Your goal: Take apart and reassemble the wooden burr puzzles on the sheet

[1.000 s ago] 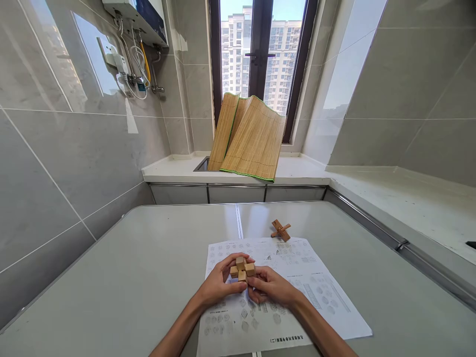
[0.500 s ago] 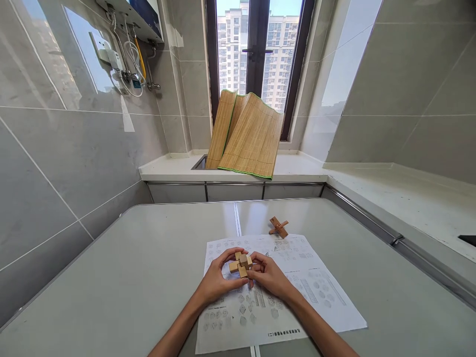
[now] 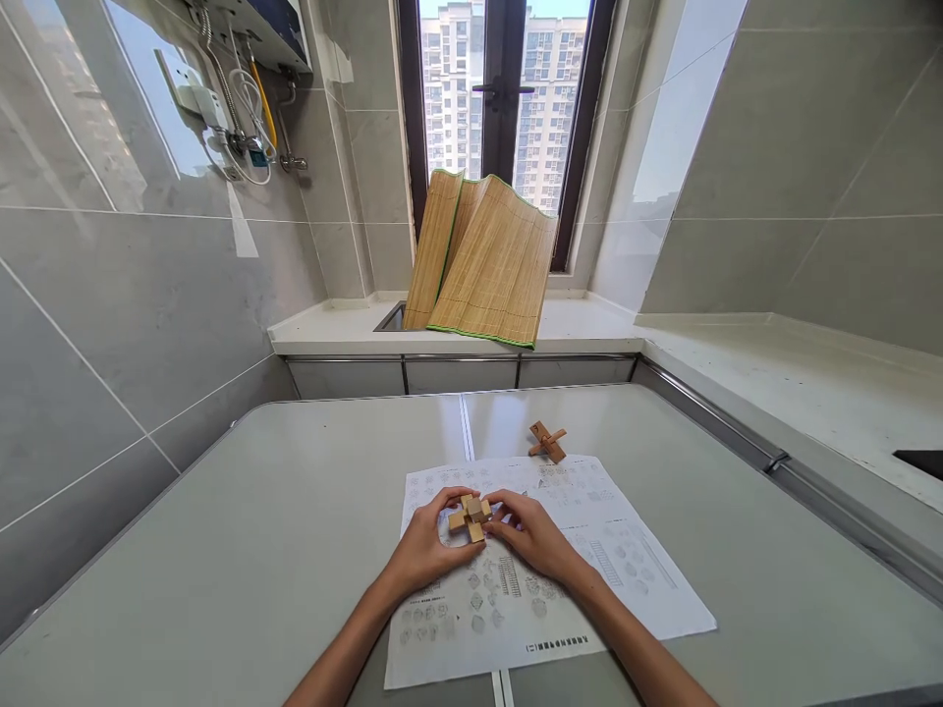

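Note:
A light wooden burr puzzle, made of interlocking blocks, is held between my two hands over the printed sheet. My left hand grips it from the left, fingers along the top and thumb beneath. From the right, my right hand pinches its side with thumb and fingers. The instruction sheet, covered with small diagrams, lies under both hands. Just past its far edge sits a second wooden puzzle, reddish-brown, with crossed pieces.
The pale table extends around the sheet. Behind it runs a white counter with a folded bamboo mat leaning by the window. A water heater with hoses hangs on the left wall.
My right fingers have shifted slightly on the puzzle's right side. The puzzle stays in both hands, and the whole view has moved a little.

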Action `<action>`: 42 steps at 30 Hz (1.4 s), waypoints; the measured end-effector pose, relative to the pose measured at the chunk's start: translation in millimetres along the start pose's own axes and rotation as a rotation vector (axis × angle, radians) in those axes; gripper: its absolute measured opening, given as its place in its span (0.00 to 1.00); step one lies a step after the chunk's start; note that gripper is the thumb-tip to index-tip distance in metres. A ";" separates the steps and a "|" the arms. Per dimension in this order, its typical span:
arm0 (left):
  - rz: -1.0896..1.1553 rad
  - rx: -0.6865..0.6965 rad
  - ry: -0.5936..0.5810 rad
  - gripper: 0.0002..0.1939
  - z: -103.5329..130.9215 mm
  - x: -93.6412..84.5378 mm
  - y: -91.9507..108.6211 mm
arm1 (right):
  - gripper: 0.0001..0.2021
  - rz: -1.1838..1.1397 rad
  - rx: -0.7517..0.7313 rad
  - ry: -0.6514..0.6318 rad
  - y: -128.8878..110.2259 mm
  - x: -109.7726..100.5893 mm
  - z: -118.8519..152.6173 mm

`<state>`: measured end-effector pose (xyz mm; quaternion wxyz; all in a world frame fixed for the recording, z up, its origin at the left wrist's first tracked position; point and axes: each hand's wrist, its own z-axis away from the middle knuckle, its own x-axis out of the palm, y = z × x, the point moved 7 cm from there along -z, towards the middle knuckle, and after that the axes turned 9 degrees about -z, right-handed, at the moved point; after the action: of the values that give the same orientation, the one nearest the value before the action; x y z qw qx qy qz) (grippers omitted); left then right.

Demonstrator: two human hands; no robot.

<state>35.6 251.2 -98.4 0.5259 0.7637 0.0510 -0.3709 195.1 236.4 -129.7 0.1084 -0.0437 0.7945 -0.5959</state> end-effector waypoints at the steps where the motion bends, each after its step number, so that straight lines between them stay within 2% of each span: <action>1: -0.023 -0.001 -0.002 0.28 0.0 -0.2 -0.6 | 0.10 0.042 -0.025 0.015 -1.9 -2.2 0.4; 10: -0.135 0.029 0.004 0.29 2.6 -2.0 -8.0 | 0.12 0.055 -0.032 0.029 3.0 -4.2 1.3; 15: -0.207 0.088 -0.002 0.28 1.6 3.1 -16.1 | 0.11 0.026 -0.051 0.049 0.1 -3.2 -0.1; 20: -0.365 0.051 0.107 0.28 -2.5 -5.0 -39.1 | 0.13 0.012 0.014 0.124 6.2 -8.0 -0.8; 23: -0.448 0.045 0.171 0.28 -2.5 -13.5 -45.7 | 0.15 0.021 0.052 0.166 12.8 -12.7 -1.0; 26: -0.446 0.092 0.173 0.37 -0.2 -15.4 -36.8 | 0.18 0.013 0.063 0.180 16.1 -14.6 -1.8; 27: -0.437 0.126 0.161 0.38 0.7 -14.0 -30.4 | 0.18 0.007 0.061 0.181 16.3 -14.6 -2.1; 32: -0.389 0.249 0.164 0.11 3.0 -8.6 -2.4 | 0.18 0.010 0.070 0.169 14.7 -12.2 -2.2; 37: -0.341 0.277 0.218 0.08 3.4 -12.3 -0.6 | 0.18 -0.076 0.174 -0.023 19.5 0.8 0.5; 42: -0.354 0.255 0.250 0.09 5.8 -16.9 -0.3 | 0.21 -0.229 0.212 -0.096 22.0 4.3 1.7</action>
<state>20.4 251.6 -89.1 0.3418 0.8429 0.2014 -0.3635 192.6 240.2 -151.8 0.0813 -0.1507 0.7111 -0.6820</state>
